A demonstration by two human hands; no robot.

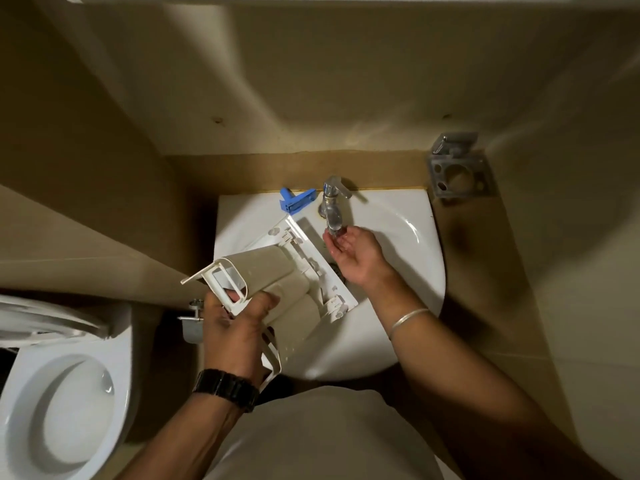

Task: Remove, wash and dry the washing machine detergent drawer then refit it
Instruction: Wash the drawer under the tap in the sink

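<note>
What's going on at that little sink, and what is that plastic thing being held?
A person is washing a washing machine detergent drawer at a small white washbasin. The left hand grips the drawer by its front handle end, with the far end reaching into the basin. The right hand is cupped, palm up, just under the tap spout, looking wet. A blue plastic insert lies on the basin rim beside the tap. A toilet stands to the left.
</note>
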